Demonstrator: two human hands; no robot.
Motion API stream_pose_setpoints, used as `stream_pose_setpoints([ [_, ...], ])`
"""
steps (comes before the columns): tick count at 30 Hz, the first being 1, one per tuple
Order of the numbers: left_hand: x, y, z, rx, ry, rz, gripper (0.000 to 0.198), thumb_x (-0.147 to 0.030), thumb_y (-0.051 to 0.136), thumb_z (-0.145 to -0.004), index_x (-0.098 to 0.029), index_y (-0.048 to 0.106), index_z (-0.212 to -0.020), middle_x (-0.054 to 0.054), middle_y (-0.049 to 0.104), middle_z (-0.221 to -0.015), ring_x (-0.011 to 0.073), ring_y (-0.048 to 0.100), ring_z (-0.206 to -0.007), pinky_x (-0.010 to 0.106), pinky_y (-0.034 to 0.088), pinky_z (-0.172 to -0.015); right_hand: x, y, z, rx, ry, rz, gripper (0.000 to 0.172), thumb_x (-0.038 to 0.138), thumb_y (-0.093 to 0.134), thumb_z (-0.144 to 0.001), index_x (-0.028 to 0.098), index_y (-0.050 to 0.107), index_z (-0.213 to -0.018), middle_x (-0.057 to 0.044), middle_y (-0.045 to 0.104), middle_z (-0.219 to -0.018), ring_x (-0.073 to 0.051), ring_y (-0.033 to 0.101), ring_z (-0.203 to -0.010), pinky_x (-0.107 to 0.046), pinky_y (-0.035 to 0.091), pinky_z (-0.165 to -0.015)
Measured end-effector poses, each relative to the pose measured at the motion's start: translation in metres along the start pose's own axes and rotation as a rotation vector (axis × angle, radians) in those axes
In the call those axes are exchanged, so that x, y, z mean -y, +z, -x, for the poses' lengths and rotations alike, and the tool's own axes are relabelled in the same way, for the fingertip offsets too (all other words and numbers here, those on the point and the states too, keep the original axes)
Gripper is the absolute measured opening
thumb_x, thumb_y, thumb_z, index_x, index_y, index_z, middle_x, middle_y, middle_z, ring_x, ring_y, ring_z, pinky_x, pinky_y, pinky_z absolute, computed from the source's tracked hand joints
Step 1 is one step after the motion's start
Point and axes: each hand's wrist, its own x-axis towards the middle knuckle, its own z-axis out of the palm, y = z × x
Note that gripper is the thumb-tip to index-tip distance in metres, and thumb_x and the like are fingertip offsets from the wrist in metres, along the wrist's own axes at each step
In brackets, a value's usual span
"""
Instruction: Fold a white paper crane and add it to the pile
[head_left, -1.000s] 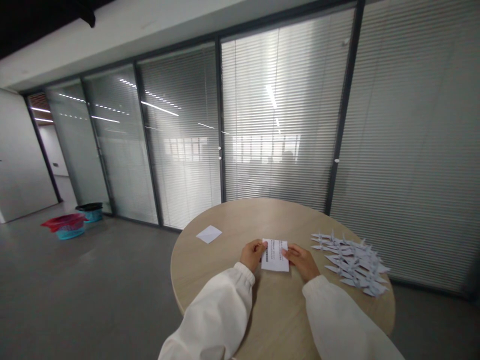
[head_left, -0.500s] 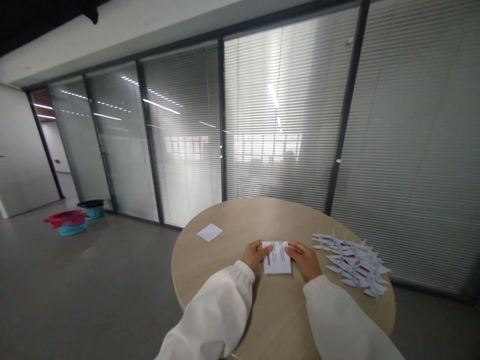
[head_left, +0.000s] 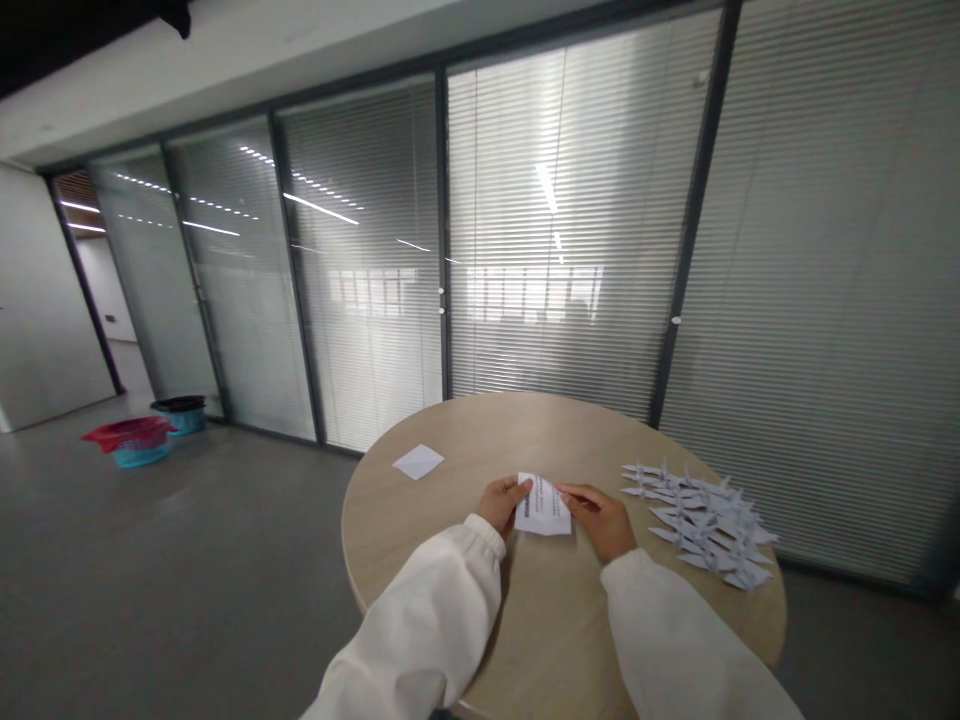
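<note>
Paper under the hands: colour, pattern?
The paper is white with black printed text lines; head view.

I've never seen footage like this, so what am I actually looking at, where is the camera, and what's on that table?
This is a single view from a camera worn on a person's head, looking forward and down. There's no machine here. The bare left hand and right hand both touch a printed white paper on a round wooden table. To the right lies a pile of folded paper cranes; to the left, a small white paper square.
</note>
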Motion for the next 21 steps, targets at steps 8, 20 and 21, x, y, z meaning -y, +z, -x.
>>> stream_pose_setpoints([
  [8,0.0006,-0.0015,-0.0013,0.041,0.012,0.1,0.035,-0.032,0.066,-0.057,-0.005,0.06,-0.08,0.013,0.064,-0.071,0.0203,0.06,-0.065,0.03,0.045,-0.059,-0.0012,0.0028,0.0018,0.04,-0.306,0.221,0.02,0.028,0.049,-0.075,0.024,0.064,-0.088,-0.004,0.061,-0.086,-0.016,0.056,-0.08,-0.028,0.048,-0.066],
  [20,0.0016,-0.0018,-0.0012,-0.019,0.035,0.268,0.023,-0.021,0.066,-0.06,-0.008,0.056,-0.077,0.012,0.064,-0.078,0.0242,0.059,-0.081,0.041,0.042,-0.079,-0.0056,0.0067,0.0043,0.114,-0.445,0.413,0.022,0.018,0.047,-0.076,0.026,0.063,-0.089,-0.006,0.052,-0.105,-0.016,0.055,-0.084,-0.031,0.047,-0.075],
  [21,0.0012,-0.0018,-0.0008,-0.024,0.034,0.265,0.022,-0.02,0.065,-0.061,-0.008,0.056,-0.077,0.012,0.064,-0.079,0.0241,0.059,-0.082,0.04,0.042,-0.08,-0.0049,0.007,0.0047,0.12,-0.453,0.422,0.022,0.018,0.047,-0.076,0.026,0.063,-0.089,-0.006,0.051,-0.106,-0.016,0.055,-0.086,-0.031,0.047,-0.075],
])
